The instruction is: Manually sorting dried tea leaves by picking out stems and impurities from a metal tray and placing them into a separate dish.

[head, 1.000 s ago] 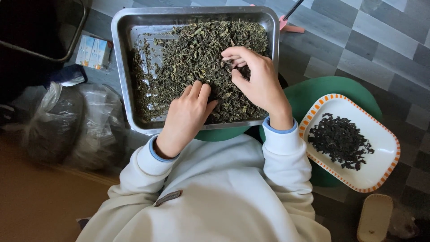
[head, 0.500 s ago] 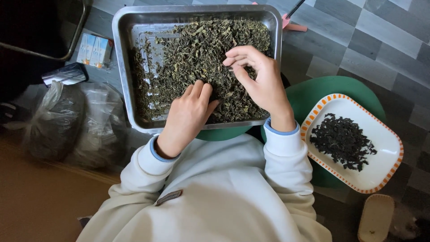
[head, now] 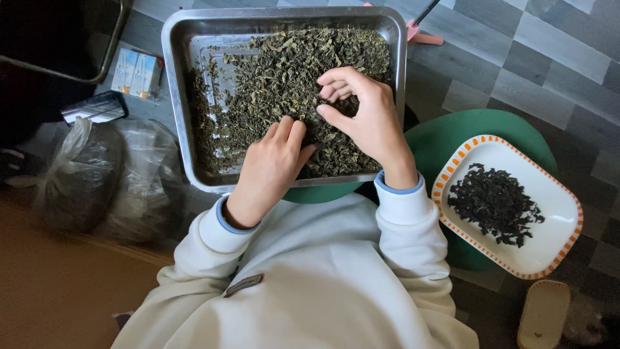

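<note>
1. Dried green leaves (head: pixel 278 84) fill a steel tray (head: pixel 177 97), resting on a green stool (head: pixel 452 139) edge in front of the person.
2. Head view: left hand (head: pixel 271 165) lies palm-down on the leaves, fingers loosely curled, grasping nothing visible.
3. Right hand (head: pixel 365 116) pinches thumb to fingertips in the pile; can't tell if a leaf is caught.
4. White plate with orange rim (head: pixel 555 239) holds darker leaves (head: pixel 494 203), right of the tray.
5. Plastic bags (head: pixel 103 174) sit on the floor, left.

Soft, even daylight, fairly bright. Dull glare on bare floor of rectangular stainless steel tray (head: pixel 194 48), brighter sheen along its rim. Faint shadow under right hand (head: pixel 361 119) on dried green leaves (head: pixel 284 77). Upper left corner falls dark. Centre sharp; slight wide-angle bend at edges.
</note>
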